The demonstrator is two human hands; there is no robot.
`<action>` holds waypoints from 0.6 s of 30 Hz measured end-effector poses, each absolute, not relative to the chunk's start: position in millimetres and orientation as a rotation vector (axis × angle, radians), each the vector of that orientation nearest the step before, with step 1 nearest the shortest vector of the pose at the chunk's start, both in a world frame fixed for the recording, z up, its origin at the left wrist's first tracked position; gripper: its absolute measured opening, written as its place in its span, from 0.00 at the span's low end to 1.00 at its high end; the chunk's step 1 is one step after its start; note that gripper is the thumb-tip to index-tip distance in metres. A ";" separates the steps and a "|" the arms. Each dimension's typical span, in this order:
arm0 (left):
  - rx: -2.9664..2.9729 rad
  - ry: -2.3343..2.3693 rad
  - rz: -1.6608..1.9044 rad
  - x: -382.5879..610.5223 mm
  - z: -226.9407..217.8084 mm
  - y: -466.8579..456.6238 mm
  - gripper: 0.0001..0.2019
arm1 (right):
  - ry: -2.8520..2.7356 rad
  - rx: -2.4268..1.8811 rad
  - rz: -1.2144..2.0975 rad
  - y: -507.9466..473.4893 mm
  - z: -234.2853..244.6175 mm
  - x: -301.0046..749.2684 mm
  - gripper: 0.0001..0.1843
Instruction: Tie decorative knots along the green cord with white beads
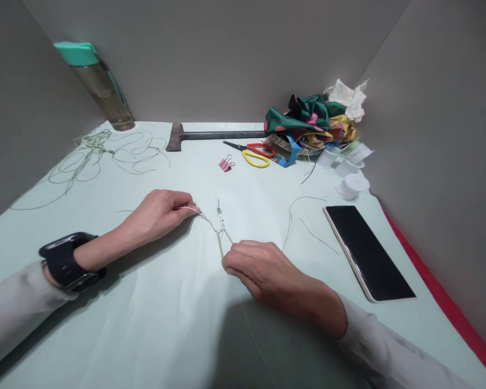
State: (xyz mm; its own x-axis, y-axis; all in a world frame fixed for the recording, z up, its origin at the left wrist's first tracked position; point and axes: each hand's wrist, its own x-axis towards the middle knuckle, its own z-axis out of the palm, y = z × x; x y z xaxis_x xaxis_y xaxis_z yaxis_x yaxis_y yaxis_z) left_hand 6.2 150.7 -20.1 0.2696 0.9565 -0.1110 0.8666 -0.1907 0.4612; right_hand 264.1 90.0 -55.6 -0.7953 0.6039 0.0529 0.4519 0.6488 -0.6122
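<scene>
My left hand (157, 213) lies on the pale green cloth (146, 324), its fingers pinched on one end of a thin pale cord (204, 216). My right hand (263, 267) is closed on the other strands of that cord. Between the two hands the strands meet at a small knotted piece (220, 220) with a short tip sticking up. A black watch (68, 262) sits on my left wrist.
A black phone (366, 251) lies to the right. At the back are red-and-yellow scissors (253, 153), a pink binder clip (225, 163), a hammer (210, 135), a fabric heap (311, 124), white spools (350, 183), loose cord (101, 154) and a teal-capped bottle (101, 86).
</scene>
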 end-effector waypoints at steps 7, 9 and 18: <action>2.186 1.805 0.063 28.6 -15.4 170.6 0.16 | -2.611 -0.811 0.904 92.0 -54.9 265.0 0.12; 2.206 1.831 0.004 33.9 -14.8 172.7 0.13 | -2.600 -0.808 0.906 92.2 -55.5 265.3 0.11; 2.288 1.892 -0.102 36.9 -19.5 179.2 0.10 | -2.565 -0.753 0.895 91.9 -58.1 266.0 0.11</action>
State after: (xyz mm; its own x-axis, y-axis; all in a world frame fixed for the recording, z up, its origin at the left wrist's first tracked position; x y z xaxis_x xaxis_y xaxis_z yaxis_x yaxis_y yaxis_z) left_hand 36.9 179.2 -19.5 0.1922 0.9681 -0.1608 0.9798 -0.1800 0.0870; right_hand 266.0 91.9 -58.1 -0.8092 0.5745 0.1230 0.3731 0.6642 -0.6478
